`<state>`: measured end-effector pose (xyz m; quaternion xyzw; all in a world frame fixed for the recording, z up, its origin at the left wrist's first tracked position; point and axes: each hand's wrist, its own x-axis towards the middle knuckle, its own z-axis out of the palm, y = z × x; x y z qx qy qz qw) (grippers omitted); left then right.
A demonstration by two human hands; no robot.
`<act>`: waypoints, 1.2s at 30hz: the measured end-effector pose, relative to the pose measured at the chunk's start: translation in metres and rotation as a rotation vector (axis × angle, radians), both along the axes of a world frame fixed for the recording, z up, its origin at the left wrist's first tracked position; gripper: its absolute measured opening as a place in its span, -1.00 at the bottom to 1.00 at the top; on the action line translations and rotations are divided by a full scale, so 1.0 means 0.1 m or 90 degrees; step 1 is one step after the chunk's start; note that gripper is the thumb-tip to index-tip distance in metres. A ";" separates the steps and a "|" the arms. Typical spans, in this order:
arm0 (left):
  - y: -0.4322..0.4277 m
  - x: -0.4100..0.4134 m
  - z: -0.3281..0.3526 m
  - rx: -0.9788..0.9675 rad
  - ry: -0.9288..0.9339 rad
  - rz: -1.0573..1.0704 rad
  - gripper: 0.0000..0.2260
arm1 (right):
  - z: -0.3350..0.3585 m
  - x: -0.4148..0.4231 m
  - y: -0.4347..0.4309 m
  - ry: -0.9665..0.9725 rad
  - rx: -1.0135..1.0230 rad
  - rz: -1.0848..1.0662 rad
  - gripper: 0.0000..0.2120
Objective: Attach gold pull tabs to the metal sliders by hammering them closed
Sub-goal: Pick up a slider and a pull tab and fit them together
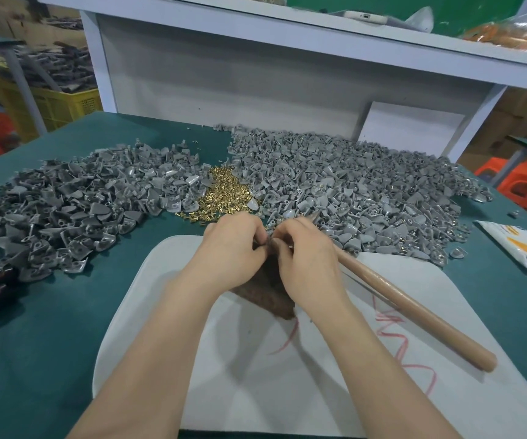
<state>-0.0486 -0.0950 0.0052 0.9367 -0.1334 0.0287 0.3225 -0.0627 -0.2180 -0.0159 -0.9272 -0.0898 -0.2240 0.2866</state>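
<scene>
One hammer handle (pixel 414 315), long axis diagonal, butt near-right, head-end beneath right hand (pixel 306 258).

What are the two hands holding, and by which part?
The left hand and right hand pinch a small part, mostly hidden, between their fingertips. The hammer handle lies beneath the right hand, seemingly ungripped.

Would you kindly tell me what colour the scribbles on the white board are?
The scribbles are red, clearest in the head view.
</scene>
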 end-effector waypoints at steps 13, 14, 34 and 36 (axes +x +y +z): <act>0.00 -0.01 -0.01 0.009 -0.012 0.004 -0.82 | -0.04 0.06 -0.05 0.048 0.084 0.001 -0.90; 0.00 -0.01 -0.01 0.010 -0.015 0.004 -0.82 | -0.04 0.05 -0.05 0.047 0.084 0.002 -0.91; -0.01 0.00 0.02 0.049 -0.032 -0.008 -0.94 | 0.09 0.02 0.09 0.032 -0.186 -0.068 -0.86; -0.01 0.00 0.02 0.050 -0.031 -0.006 -0.93 | 0.10 0.02 0.09 0.034 -0.187 -0.067 -0.87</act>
